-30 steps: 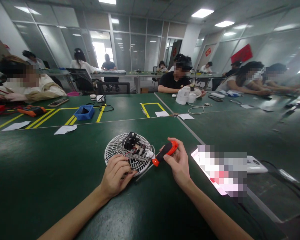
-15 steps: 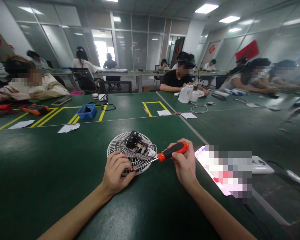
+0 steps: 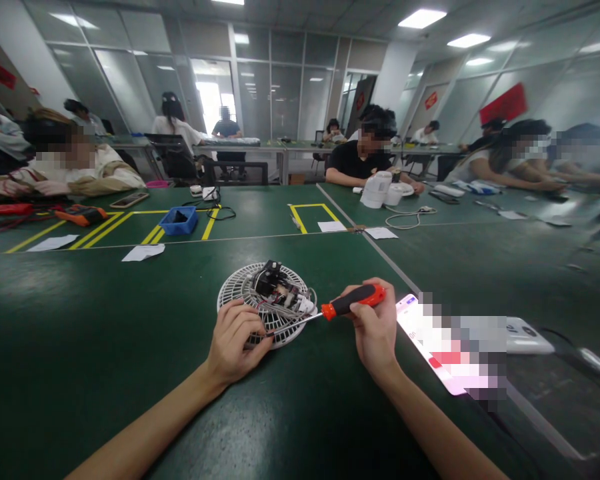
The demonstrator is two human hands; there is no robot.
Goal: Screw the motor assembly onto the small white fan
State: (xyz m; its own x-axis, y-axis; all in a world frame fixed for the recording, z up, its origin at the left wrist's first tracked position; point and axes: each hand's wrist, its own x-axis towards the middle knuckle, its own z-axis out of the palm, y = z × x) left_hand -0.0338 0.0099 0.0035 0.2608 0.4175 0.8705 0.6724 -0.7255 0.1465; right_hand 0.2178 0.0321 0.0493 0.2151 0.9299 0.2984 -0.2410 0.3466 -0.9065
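Note:
A round white fan grille [image 3: 235, 290] lies flat on the green table [image 3: 80, 333], with a small motor and a tangle of wires [image 3: 279, 296] on top of it. My left hand [image 3: 235, 340] rests on the grille's near edge, fingers curled around the rim. My right hand [image 3: 373, 327] grips a screwdriver with a black and orange handle [image 3: 353, 301]. Its metal shaft points left and down, the tip reaching the grille close to my left fingers.
A phone with a lit screen [image 3: 420, 333] and a white device [image 3: 527, 337] lie to the right of my right hand. Farther back are a blue tray [image 3: 179, 220], paper slips, yellow floor-style tape lines and cables. Several other people sit at the tables behind.
My right hand has tipped the screwdriver from steep to nearly level and slid right, bringing the tip down to the grille by my left fingers. My left hand stayed on the rim.

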